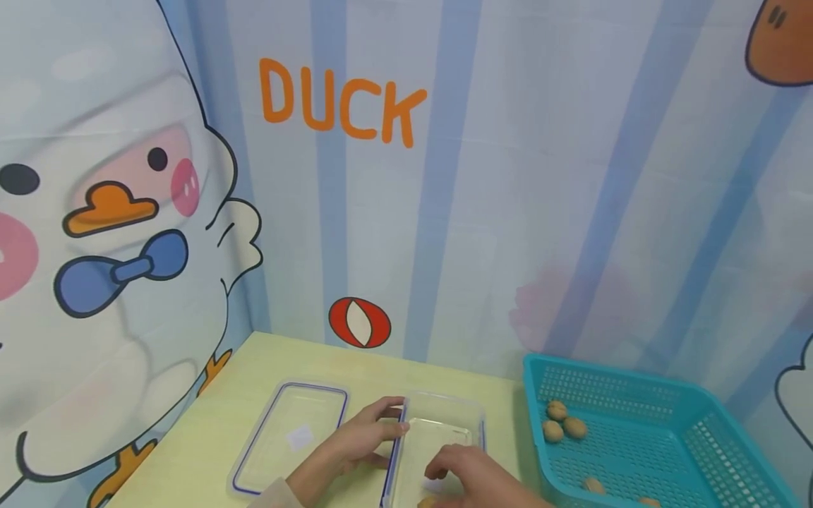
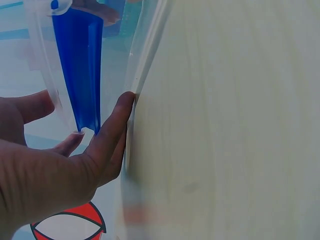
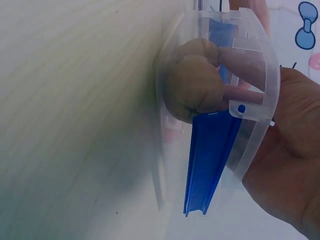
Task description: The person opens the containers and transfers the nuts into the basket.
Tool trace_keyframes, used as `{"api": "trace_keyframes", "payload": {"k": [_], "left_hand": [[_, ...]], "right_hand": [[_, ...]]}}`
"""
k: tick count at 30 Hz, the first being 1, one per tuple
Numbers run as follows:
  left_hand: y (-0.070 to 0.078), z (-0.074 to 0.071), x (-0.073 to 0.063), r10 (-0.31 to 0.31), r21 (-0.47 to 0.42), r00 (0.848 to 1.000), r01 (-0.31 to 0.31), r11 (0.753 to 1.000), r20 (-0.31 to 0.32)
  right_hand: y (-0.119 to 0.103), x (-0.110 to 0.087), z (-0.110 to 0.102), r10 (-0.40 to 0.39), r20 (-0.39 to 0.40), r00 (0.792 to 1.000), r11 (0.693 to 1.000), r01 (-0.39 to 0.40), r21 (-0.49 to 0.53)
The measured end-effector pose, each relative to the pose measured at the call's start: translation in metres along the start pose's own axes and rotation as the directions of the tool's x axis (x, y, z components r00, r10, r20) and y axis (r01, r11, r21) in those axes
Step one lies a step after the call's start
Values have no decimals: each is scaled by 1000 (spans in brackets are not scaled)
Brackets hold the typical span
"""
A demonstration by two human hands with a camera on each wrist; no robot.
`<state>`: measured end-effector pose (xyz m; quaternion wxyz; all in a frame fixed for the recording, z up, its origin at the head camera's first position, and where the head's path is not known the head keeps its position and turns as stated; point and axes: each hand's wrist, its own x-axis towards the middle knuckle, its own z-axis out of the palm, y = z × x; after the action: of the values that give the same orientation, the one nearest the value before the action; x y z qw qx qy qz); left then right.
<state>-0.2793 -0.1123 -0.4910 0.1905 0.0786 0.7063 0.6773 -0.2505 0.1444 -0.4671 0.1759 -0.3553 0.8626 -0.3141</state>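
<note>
A clear plastic food container (image 1: 444, 402) with blue locking clips stands on the table. My left hand (image 1: 365, 437) holds its left long side, fingertips at the rim and others against the outer wall beside a blue clip (image 2: 82, 65). Bent over the near end of the container, my right hand (image 1: 473, 476) has its fingers inside. Two walnuts (image 3: 192, 82) lie together in there, and in the right wrist view the fingertips reach their tops. The head view shows only a sliver of walnut (image 1: 428, 502) at the bottom edge.
A clear lid (image 1: 320, 406) with a blue seal and a white label lies left of the container. On the right stands a turquoise mesh basket (image 1: 635, 444) with several walnuts (image 1: 574, 427). A patterned cloth hangs behind the pale yellow table (image 1: 279, 349).
</note>
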Motion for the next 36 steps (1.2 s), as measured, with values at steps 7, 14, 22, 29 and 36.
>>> {"api": "trace_keyframes", "payload": {"k": [7,14,22,29,36], "left_hand": [[0,0,2,-6,7,1000,6,1000,-6],[0,-1,1,-15,5,1000,15,1000,-6],[1,-1,1,-17,1,1000,17,1000,-1],[1,0,2,-6,-1,1000,6,1000,0],[0,0,1,-12,4,1000,12,1000,-2]], "right_hand": [[18,10,6,-49,46,998,995,53,-90],[100,35,34,-219,55,974,941,226,-254],[18,12,9,-70,36,997,973,76,-216],[-2,3,3,1,13,1000,994,1,-108],[5,1,1,-128,-30,991,990,126,-62]]}}
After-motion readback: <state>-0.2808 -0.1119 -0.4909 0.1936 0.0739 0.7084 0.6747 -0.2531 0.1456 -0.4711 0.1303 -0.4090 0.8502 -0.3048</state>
